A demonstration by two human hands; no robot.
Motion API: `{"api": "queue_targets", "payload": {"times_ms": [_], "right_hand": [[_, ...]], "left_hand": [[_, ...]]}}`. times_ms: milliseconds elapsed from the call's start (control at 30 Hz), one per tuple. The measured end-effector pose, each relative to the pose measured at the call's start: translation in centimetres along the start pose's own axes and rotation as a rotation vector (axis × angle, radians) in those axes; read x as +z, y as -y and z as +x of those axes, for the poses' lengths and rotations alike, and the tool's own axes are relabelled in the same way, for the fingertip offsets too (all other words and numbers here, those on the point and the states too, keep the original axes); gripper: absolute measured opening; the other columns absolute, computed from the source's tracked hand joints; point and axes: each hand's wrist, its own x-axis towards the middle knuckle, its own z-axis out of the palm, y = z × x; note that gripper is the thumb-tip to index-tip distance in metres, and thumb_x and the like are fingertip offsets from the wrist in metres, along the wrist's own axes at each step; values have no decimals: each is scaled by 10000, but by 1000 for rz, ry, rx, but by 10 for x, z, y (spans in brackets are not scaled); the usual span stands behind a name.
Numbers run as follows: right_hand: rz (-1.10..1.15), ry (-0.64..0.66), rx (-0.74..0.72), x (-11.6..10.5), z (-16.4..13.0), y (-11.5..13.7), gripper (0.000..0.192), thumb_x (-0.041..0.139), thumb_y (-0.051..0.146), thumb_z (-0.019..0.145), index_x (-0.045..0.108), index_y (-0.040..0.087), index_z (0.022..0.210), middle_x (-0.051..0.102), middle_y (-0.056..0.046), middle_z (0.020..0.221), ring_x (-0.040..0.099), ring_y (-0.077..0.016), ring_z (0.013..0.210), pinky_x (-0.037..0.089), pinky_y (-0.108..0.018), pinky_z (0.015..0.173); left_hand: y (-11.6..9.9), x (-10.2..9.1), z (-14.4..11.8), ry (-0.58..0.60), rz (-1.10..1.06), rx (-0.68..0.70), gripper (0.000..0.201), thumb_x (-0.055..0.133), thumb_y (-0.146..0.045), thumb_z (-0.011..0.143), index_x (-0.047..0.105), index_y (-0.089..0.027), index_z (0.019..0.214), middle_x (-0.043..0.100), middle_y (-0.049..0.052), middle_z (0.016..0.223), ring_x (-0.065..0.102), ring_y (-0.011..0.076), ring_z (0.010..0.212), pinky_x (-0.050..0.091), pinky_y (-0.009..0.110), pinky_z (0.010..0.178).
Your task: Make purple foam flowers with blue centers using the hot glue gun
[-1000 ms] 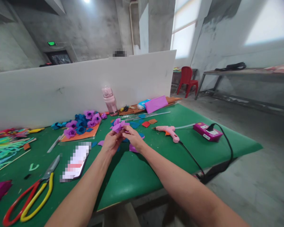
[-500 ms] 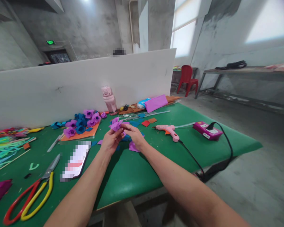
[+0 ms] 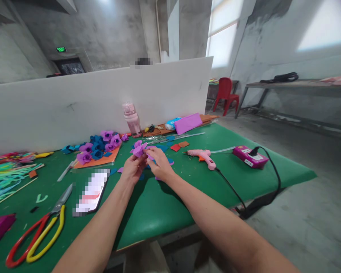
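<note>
My left hand (image 3: 134, 167) is closed around the base of a purple paper flower (image 3: 138, 148), which it holds up over the table. My right hand (image 3: 159, 161) meets it from the right, its fingers pinched at the flower's right side on what looks like a purple petal. The exact grip of the fingertips is too small to make out. Under and around both hands lie loose blue petals (image 3: 161, 148) and purple ones, partly hidden. Finished purple and blue flowers (image 3: 98, 146) are heaped on an orange sheet (image 3: 109, 160) to the left.
A pink glue gun (image 3: 202, 156) lies to the right, near a purple power strip (image 3: 249, 156) with a black cord. On the left are a phone (image 3: 92, 193), large scissors (image 3: 49, 223) and coloured strips (image 3: 11, 178). A pink bottle (image 3: 132, 120) stands against the white partition (image 3: 99, 100).
The right hand has shifted slightly left and its fingers have closed in on the flower. The flower has turned a little. The left hand keeps its hold.
</note>
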Motion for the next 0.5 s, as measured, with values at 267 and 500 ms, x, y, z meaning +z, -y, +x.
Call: {"api": "queue_targets", "payload": {"times_ms": [267,500], "right_hand": [[91,-81,20,-5,1,10,354,448,231,823,558,184,1156,554,-105,1094,474,-214,1041,350,-372,932],[544,-418,502,-12,12,-12,240,627,396,667,612,159,699,586,5,641,507,-122,624,424,-249,625]], "left_hand": [[-6,1,-1,-30,-22,-7,196,762,-67,535,642,-125,679,650,2,593,593,88,522,490,190,535],[-14,3,-5,-20,22,-41,171,760,-88,564,618,-104,658,640,22,584,545,64,447,475,175,461]]}}
